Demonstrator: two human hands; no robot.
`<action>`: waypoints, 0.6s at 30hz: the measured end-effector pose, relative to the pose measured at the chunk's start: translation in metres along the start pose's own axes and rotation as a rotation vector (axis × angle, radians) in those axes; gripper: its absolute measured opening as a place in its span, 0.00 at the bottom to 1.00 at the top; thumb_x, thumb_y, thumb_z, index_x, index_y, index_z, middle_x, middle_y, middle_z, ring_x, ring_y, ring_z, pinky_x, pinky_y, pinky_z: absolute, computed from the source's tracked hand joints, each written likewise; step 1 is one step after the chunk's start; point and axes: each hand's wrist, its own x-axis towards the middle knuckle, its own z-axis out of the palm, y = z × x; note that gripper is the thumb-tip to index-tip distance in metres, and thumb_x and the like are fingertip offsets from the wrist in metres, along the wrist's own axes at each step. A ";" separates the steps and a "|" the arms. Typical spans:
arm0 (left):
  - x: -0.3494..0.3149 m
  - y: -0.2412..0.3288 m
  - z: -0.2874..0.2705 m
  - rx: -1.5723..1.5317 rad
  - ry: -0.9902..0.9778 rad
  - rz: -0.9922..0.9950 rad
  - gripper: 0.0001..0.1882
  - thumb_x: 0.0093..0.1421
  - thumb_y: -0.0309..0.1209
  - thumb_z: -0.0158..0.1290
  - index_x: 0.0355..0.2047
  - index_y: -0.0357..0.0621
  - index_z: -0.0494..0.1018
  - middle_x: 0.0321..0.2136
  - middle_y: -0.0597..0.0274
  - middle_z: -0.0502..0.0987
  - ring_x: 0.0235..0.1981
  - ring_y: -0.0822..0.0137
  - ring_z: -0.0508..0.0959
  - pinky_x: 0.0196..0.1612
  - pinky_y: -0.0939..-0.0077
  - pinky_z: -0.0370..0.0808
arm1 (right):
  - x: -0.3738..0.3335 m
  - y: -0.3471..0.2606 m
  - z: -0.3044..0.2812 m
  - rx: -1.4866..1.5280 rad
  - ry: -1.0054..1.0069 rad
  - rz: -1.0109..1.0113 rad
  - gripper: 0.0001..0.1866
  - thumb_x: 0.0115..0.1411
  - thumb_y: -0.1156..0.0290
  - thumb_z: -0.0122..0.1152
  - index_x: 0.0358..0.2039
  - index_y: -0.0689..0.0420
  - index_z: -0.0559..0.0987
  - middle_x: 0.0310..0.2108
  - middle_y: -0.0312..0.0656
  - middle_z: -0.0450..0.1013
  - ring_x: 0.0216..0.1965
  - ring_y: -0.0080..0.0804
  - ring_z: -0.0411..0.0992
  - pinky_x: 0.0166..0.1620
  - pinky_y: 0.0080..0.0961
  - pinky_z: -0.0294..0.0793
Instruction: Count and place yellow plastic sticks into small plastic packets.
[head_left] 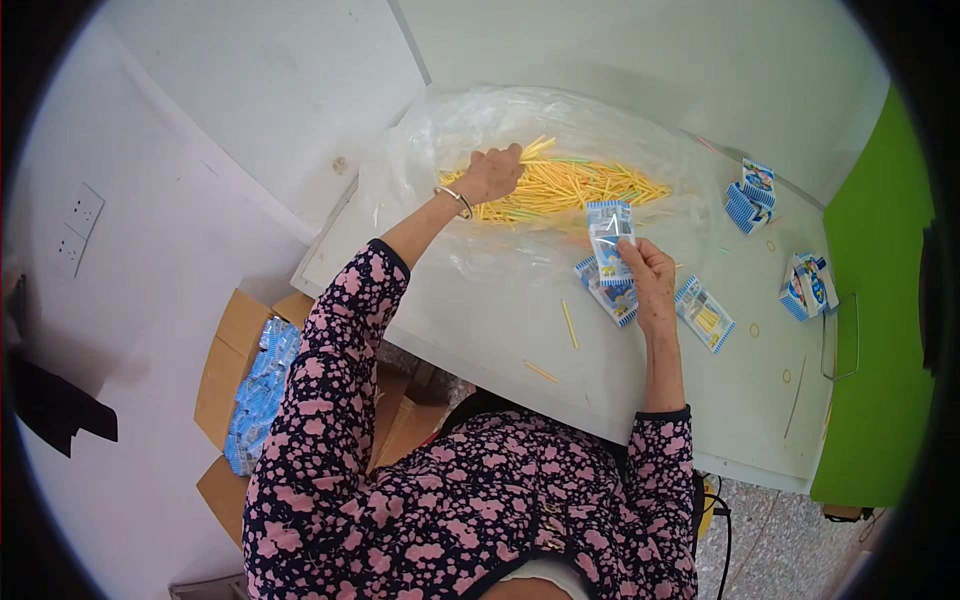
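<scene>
My left hand [490,174] is closed over the left part of a pile of thin yellow sticks [580,188], and a few sticks poke out past its fingers. Some orange and green sticks lie among the yellow ones. The pile rests on a wide sheet of clear plastic [480,118]. Between thumb and fingers, my right hand [652,280] grips a small blue-and-white packet [609,222] upright, just in front of the pile. Partly under it lies another blue packet [620,303]. To the right of that hand is a packet with yellow sticks showing inside [706,318].
Loose sticks [569,324] lie on the white table [480,340]. Bundled packets stand at the right, one bundle [750,198] behind another [808,287], near rubber bands [755,330] and a green panel [875,330]. A carton [228,365] of blue packets stands lower left.
</scene>
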 end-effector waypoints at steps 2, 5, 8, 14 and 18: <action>-0.002 0.001 -0.009 -0.307 0.029 -0.044 0.09 0.56 0.34 0.45 0.32 0.40 0.65 0.27 0.55 0.74 0.30 0.57 0.74 0.35 0.62 0.67 | -0.001 -0.010 0.007 0.175 0.023 0.040 0.09 0.57 0.67 0.55 0.28 0.60 0.77 0.21 0.28 0.70 0.21 0.10 0.64 0.25 0.11 0.61; -0.011 0.026 -0.029 -0.996 -0.210 -0.010 0.12 0.59 0.38 0.46 0.31 0.42 0.65 0.28 0.58 0.75 0.27 0.63 0.76 0.29 0.67 0.71 | 0.014 -0.013 0.005 0.103 0.075 -0.048 0.08 0.57 0.67 0.56 0.31 0.59 0.77 0.25 0.29 0.71 0.27 0.11 0.65 0.31 0.12 0.63; -0.008 0.044 -0.023 -1.536 -0.517 -0.159 0.11 0.60 0.37 0.47 0.33 0.42 0.66 0.27 0.61 0.75 0.27 0.70 0.76 0.31 0.71 0.74 | 0.046 -0.017 0.008 0.325 0.067 -0.108 0.09 0.57 0.67 0.55 0.34 0.59 0.75 0.30 0.31 0.71 0.32 0.13 0.66 0.36 0.13 0.62; -0.023 0.079 0.001 -1.762 -0.877 -0.128 0.11 0.59 0.35 0.48 0.34 0.39 0.70 0.26 0.60 0.74 0.26 0.70 0.75 0.27 0.76 0.73 | 0.082 -0.025 0.033 0.433 -0.079 -0.064 0.10 0.58 0.68 0.55 0.36 0.60 0.73 0.33 0.35 0.72 0.34 0.19 0.68 0.40 0.16 0.65; -0.025 0.083 0.011 -1.803 -0.887 -0.124 0.11 0.59 0.35 0.47 0.35 0.40 0.70 0.27 0.61 0.74 0.26 0.71 0.74 0.25 0.79 0.71 | 0.086 -0.009 0.046 0.516 -0.149 0.031 0.08 0.56 0.68 0.57 0.31 0.60 0.74 0.28 0.33 0.72 0.29 0.17 0.68 0.34 0.16 0.68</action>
